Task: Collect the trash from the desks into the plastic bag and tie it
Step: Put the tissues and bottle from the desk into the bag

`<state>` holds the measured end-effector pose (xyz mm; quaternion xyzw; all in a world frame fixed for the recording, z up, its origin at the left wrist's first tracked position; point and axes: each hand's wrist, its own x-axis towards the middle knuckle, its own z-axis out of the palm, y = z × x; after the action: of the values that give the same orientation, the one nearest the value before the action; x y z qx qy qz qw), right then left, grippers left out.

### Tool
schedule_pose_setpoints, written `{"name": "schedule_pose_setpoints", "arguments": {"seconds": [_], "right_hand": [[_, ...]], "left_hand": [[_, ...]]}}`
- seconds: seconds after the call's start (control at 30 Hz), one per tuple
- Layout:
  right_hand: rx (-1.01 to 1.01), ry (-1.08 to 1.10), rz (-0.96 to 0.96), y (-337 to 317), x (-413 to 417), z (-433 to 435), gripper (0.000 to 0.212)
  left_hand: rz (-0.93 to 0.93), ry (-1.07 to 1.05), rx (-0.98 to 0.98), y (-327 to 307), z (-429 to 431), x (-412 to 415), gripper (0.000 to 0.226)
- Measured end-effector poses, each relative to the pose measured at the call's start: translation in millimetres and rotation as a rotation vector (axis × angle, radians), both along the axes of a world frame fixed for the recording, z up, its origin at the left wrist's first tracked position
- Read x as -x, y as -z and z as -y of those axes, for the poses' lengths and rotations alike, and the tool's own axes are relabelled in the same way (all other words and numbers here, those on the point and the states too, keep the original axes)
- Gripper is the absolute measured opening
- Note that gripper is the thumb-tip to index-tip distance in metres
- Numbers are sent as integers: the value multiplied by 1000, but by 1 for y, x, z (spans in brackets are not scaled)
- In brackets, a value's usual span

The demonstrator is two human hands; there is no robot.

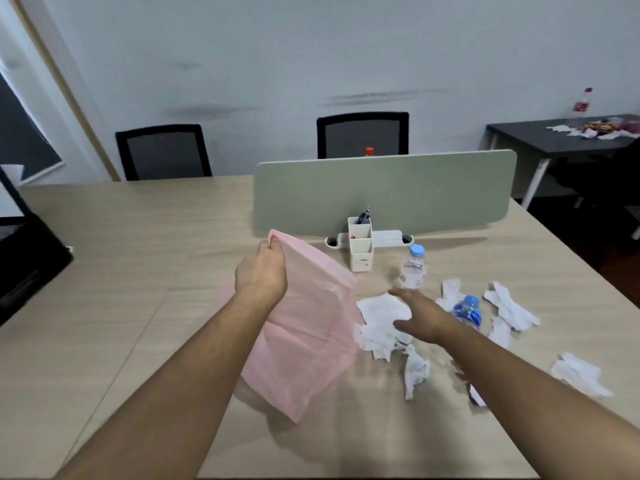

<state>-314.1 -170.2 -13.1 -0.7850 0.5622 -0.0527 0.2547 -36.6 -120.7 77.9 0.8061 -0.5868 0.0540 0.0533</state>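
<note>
My left hand (262, 270) grips the top edge of a thin pink plastic bag (310, 337), which hangs down to the wooden desk (138, 271). My right hand (420, 315) hovers with fingers spread over a crumpled white tissue (379, 315), holding nothing. More white tissues lie around it: one near the front (415, 372), a pair to the right (509, 306) and one at the far right (578, 374). A clear bottle with a pale blue cap (413, 266) stands upright behind the tissues. A blue bottle (468, 311) sits partly hidden behind my right wrist.
A white pen holder (361, 247) stands before a green divider panel (384, 192). Two black chairs (362, 135) face the far side. A dark desk (554, 136) at the back right holds tissues, wrappers and a bottle. A black object (27, 268) sits at the left edge.
</note>
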Motion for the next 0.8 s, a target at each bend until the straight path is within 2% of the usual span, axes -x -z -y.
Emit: {"name": "schedule_pose_setpoints", "arguments": {"seconds": [0.2,0.27,0.33,0.43,0.5,0.57,0.63,0.73,0.8], "right_hand": [[-69,-298,-431,52,9,-10,89],[-50,-386,-491,67,5,-7,92],[-54,-414,-481,77,3,-4,83],[-78,-359,-341,91,4,1,45],[-108,-255,-203,95,5,0,25],[-113,-134,-117,91,5,6,23],[-62,22,38,79,5,14,24],[57,193,259,45,-4,27,19],[83,191,358,19,-25,33,15]], "left_hand": [[-86,-19,-49,11,35,14,66],[-106,-14,-67,17,45,15,70],[-118,-1,-72,21,47,14,75],[-114,37,-54,31,47,12,74],[-116,87,-1,37,46,10,63],[-129,111,58,40,45,9,47],[-149,109,89,41,47,9,41],[-172,121,93,37,49,13,53],[-197,138,111,30,49,17,59]]}}
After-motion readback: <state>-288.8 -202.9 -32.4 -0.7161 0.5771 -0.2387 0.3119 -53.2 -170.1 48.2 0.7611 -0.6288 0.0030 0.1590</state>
